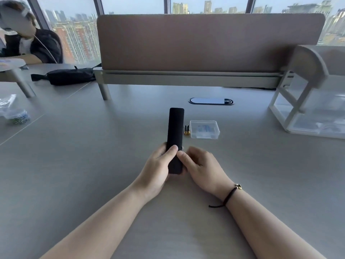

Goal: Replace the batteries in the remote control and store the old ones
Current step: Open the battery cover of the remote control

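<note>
At the far left of the grey worktop [74,184] lies a clear bag [13,111] of small items, and a black pouch [69,76] sits farther back. In the middle, the left hand [156,169] grasps the near end of the black remote control [175,139], thumb laid across its plain face, fingers wrapped behind. The remote points away, its far end raised toward the cable port [211,101]. The right hand [201,165] presses its thumb against the remote's right edge, fingers curled beneath. Just right of the remote lie two batteries [186,130], touching a closed clear plastic box [204,129]. A white rack [306,101] stands far right
</note>
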The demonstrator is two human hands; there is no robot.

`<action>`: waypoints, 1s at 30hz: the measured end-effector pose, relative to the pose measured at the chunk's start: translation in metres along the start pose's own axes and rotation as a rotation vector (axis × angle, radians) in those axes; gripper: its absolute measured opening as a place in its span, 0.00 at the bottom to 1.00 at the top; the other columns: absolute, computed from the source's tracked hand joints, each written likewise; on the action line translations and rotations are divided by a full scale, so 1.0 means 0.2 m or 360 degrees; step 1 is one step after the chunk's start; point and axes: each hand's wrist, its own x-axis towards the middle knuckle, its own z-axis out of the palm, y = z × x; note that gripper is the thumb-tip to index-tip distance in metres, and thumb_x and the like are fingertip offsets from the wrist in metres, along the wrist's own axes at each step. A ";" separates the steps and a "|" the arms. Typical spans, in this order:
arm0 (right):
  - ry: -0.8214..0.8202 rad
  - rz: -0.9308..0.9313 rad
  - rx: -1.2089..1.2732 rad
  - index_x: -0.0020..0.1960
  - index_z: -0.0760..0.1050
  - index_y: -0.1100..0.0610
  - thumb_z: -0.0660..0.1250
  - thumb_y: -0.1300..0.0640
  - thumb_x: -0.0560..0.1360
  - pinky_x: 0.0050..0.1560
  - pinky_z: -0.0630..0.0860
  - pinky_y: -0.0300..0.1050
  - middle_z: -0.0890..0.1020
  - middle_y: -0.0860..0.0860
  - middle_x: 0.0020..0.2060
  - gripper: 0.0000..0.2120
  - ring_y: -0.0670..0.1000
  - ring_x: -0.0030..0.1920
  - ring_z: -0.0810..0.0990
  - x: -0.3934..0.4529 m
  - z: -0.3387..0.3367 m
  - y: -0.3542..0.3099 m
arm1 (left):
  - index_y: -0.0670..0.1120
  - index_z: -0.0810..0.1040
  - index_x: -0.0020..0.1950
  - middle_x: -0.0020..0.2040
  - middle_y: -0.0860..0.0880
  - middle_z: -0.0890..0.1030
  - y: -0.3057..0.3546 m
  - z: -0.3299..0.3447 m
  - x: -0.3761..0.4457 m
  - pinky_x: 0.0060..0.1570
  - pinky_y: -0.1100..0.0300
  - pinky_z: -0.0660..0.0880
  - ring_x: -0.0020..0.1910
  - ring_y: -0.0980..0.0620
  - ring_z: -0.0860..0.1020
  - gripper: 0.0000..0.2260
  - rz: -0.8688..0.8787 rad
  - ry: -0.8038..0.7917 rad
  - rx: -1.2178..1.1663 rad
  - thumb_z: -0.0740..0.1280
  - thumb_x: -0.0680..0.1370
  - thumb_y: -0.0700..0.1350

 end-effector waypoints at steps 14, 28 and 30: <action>0.0115 0.0191 0.0586 0.53 0.78 0.51 0.76 0.57 0.71 0.38 0.80 0.47 0.87 0.55 0.36 0.12 0.52 0.32 0.85 0.00 -0.03 -0.01 | 0.48 0.73 0.63 0.58 0.41 0.80 -0.02 -0.02 0.05 0.54 0.45 0.74 0.55 0.41 0.76 0.11 0.0037 -0.0170 -0.0300 0.57 0.83 0.43; -0.0015 0.0210 0.0764 0.49 0.79 0.59 0.75 0.64 0.71 0.34 0.74 0.50 0.82 0.57 0.27 0.08 0.53 0.25 0.76 0.00 -0.04 0.00 | 0.44 0.74 0.56 0.52 0.37 0.80 -0.01 -0.10 0.14 0.55 0.48 0.77 0.49 0.41 0.79 0.08 0.0040 0.0475 -0.0422 0.55 0.84 0.40; -0.0034 0.0217 0.0719 0.48 0.79 0.59 0.75 0.63 0.72 0.34 0.78 0.52 0.83 0.56 0.27 0.07 0.54 0.25 0.79 0.00 -0.03 0.01 | 0.43 0.73 0.55 0.50 0.38 0.80 0.00 -0.14 0.15 0.46 0.51 0.81 0.45 0.42 0.82 0.07 0.0045 0.0633 -0.0372 0.56 0.84 0.40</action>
